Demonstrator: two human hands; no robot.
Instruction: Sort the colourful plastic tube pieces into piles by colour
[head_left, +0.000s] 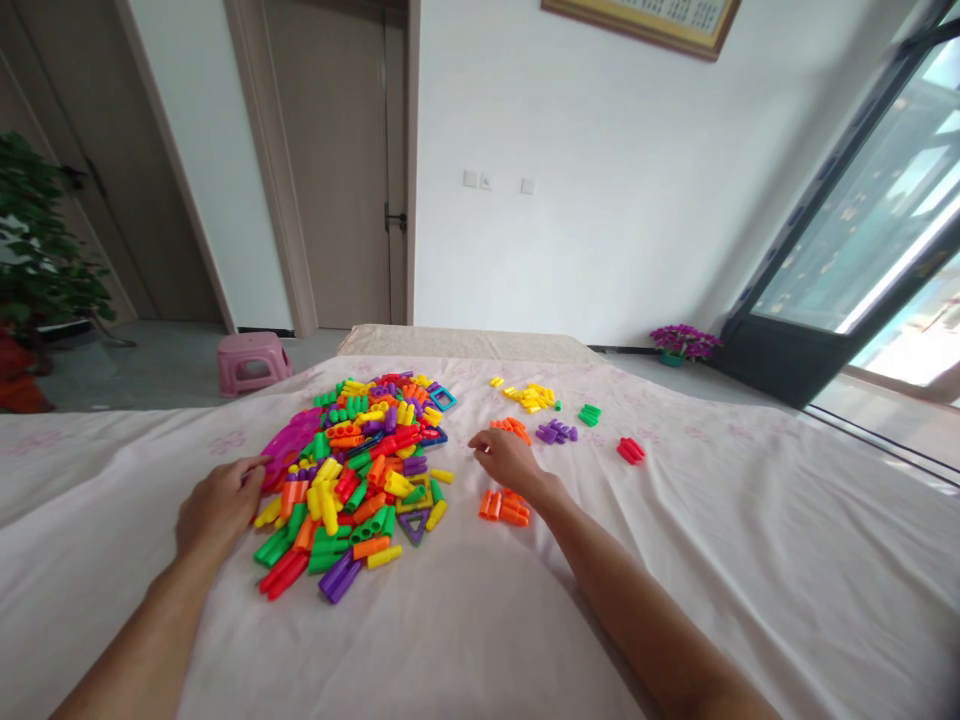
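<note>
A big mixed pile of colourful plastic pieces (pixel 356 480) lies on the cloth-covered table. At its left edge is my left hand (pixel 222 505), fingers curled beside a magenta piece (pixel 294 440); whether it grips anything is hidden. My right hand (pixel 506 458) hovers right of the pile, fingertips together, with anything between them too small to make out. Orange pieces lie behind it (pixel 511 428) and in front of it (pixel 504 507). Farther off are small groups of yellow (pixel 531 397), purple (pixel 556 432), green (pixel 589 414) and red pieces (pixel 631 451).
The white cloth (pixel 465 620) has folds and covers the table. Beyond its far edge stand a pink stool (pixel 253 362) on the left and a pot of magenta flowers (pixel 684 342) on the right. A leafy plant (pixel 45 240) is at far left.
</note>
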